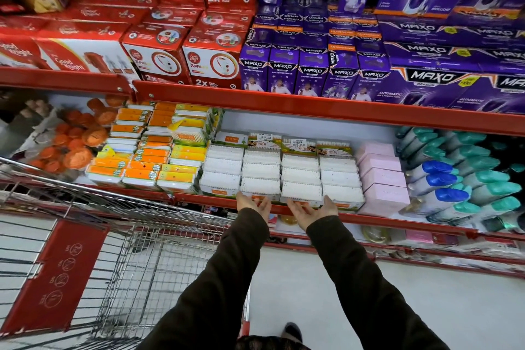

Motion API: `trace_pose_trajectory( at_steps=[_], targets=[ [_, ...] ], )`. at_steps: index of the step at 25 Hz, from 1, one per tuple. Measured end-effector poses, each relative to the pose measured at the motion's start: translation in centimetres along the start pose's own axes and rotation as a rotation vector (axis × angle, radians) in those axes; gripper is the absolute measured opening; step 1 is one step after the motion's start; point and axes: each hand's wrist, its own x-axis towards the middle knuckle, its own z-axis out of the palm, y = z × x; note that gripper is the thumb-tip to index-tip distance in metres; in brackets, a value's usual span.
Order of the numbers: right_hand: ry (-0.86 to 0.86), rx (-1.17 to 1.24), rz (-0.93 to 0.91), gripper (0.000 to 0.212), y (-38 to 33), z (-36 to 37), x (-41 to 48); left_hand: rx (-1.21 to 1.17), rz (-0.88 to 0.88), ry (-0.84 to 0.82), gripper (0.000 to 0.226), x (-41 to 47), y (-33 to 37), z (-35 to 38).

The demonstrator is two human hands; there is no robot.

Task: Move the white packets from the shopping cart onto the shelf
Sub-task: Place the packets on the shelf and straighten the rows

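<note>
Several white packets [281, 173] lie in neat rows on the middle shelf [369, 217], between orange packs and pink boxes. My left hand [252, 206] is at the shelf's front edge, fingers spread, touching the front of one white packet [260, 186]. My right hand [311, 212] is beside it, palm up and fingers apart, just under the front packet [301, 192] of the adjacent row. Neither hand holds anything. The wire shopping cart [136, 236] stands at the lower left; I see no white packets in the part of its basket that shows.
Orange and yellow packs [147, 150] fill the shelf left of the white packets; pink boxes [383, 176] and teal and blue bottles [460, 179] fill the right. Red and purple boxes [312, 65] crowd the shelf above. A lower shelf [426, 247] juts out below.
</note>
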Motion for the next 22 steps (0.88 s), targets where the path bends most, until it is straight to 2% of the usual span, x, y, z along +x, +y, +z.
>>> trace_pose_trajectory(
  at_steps=[7,12,15,22],
  targets=[
    [0.034,-0.006,-0.037,0.069,2.1,-0.4,0.4,-0.003,-0.018,0.037,0.063,-1.0,1.1,-0.8],
    [0.024,-0.062,0.039,0.075,6.2,0.7,0.6,-0.069,0.108,0.114,0.063,-0.7,4.2,-2.1],
    [-0.006,-0.054,0.078,0.077,8.3,2.4,1.1,-0.094,0.138,0.067,0.061,0.6,6.6,-2.6],
    [-0.02,0.036,0.052,0.077,9.5,4.1,2.6,-0.085,0.082,0.038,0.061,2.3,8.1,-3.0]
  ],
)
